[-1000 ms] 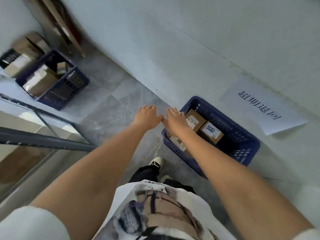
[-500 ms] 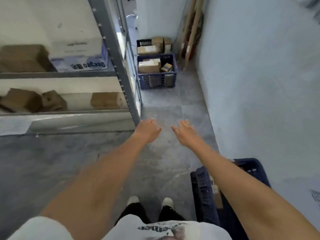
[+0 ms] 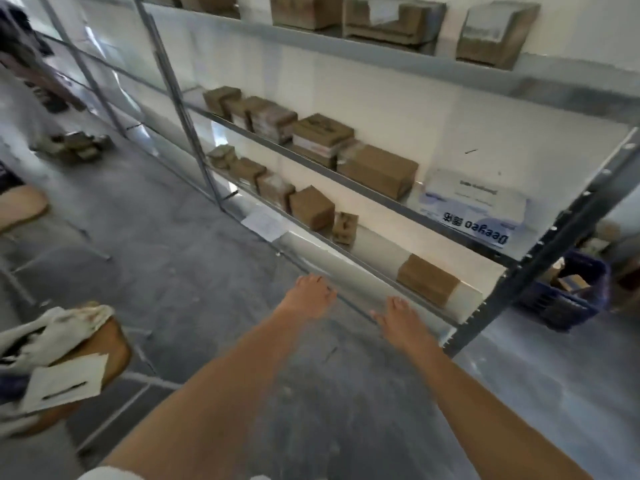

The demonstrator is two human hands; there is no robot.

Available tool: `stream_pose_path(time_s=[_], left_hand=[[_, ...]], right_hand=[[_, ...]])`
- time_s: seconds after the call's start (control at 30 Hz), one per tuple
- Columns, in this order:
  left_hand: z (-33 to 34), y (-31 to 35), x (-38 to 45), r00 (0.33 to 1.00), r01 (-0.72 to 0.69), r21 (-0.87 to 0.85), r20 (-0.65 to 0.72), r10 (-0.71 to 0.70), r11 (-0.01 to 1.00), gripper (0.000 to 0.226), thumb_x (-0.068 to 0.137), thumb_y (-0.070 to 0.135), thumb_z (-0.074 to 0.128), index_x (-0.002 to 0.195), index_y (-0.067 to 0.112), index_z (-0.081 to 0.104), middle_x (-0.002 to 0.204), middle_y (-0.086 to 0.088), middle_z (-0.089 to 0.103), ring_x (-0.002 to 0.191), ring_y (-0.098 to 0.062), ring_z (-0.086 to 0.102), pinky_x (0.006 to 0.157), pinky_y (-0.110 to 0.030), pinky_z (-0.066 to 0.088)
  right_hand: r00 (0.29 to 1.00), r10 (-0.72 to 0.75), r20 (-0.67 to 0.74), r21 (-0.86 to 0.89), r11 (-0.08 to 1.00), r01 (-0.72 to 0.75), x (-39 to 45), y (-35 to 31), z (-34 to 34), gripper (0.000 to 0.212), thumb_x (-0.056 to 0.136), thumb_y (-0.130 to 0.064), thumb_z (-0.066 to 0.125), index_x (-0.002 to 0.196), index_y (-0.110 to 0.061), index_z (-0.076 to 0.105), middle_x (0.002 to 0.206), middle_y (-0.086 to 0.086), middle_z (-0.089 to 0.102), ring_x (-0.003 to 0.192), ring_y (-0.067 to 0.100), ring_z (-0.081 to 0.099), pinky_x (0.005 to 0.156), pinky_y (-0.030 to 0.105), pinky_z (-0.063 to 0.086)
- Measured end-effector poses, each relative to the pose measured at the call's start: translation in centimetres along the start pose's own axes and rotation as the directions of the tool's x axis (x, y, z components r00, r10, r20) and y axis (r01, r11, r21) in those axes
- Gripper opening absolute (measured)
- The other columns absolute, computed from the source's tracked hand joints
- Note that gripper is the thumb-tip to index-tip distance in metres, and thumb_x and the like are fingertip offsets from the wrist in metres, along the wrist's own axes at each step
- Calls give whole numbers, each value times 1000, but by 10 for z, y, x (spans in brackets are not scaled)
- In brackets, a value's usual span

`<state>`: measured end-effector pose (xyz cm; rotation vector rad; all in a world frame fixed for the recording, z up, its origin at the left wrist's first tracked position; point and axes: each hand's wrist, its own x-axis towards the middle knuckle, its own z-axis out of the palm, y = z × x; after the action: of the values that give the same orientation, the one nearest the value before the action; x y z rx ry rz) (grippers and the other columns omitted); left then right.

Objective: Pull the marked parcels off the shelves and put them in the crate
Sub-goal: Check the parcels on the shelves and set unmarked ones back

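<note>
Shelf frame [image 3: 398,62]: grey metal, dark grey upright at right. Parcels [image 3: 377,169]: plain brown cardboard, some with pale labels. One box [image 3: 474,207]: white with blue print. Crate [image 3: 568,296]: dark blue, lattice sides. Floor [image 3: 194,271]: mottled grey. Stool seat [image 3: 114,351]: brown wood.

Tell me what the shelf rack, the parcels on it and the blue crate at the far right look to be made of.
Shelf rack: grey metal, judging by the punched upright.
Parcels: brown cardboard, matt, some taped.
Blue crate: probably moulded plastic, with slotted walls.
The picture is blurred, so finishes are uncertain.
</note>
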<state>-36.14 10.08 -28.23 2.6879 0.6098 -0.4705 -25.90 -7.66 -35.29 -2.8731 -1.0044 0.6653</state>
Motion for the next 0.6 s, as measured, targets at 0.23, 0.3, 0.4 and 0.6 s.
stream_pose_path(time_s=[0.23, 0.3, 0.4, 0.6], left_hand=[[-27, -102, 27, 987, 135, -77, -79, -141, 988, 39, 100, 28, 36, 129, 4, 50, 137, -14, 47, 132, -29, 39, 106, -37, 27], [-40, -123, 37, 977, 179, -120, -99, -191, 976, 39, 101, 28, 37, 130, 4, 47, 138, -14, 47, 132, -28, 39, 106, -35, 26], [-62, -153, 62, 964, 210, -162, -129, -232, 964, 45, 102, 31, 36, 138, 5, 40, 145, -14, 42, 136, -27, 35, 109, -32, 21], [-120, -212, 122, 945, 222, -119, -219, -243, 968, 48, 102, 34, 37, 142, 8, 38, 149, -9, 38, 138, -20, 32, 112, -29, 18]], right_hand=[[986, -161, 39, -80, 983, 164, 85, -105, -25, 67, 104, -48, 28, 150, 1, 25, 156, 18, 30, 145, 31, 27, 118, 42, 23], [978, -205, 36, -79, 975, 207, 112, -126, -38, 67, 105, -47, 28, 151, 1, 24, 158, 18, 26, 147, 30, 23, 119, 41, 20], [970, -238, 39, -50, 970, 240, 158, -154, -57, 67, 104, -48, 28, 152, -1, 22, 160, 17, 24, 148, 30, 22, 118, 40, 21], [933, -353, 74, -84, 930, 359, 264, -214, -96, 67, 104, -49, 25, 153, -2, 21, 160, 16, 23, 149, 27, 19, 119, 43, 18]])
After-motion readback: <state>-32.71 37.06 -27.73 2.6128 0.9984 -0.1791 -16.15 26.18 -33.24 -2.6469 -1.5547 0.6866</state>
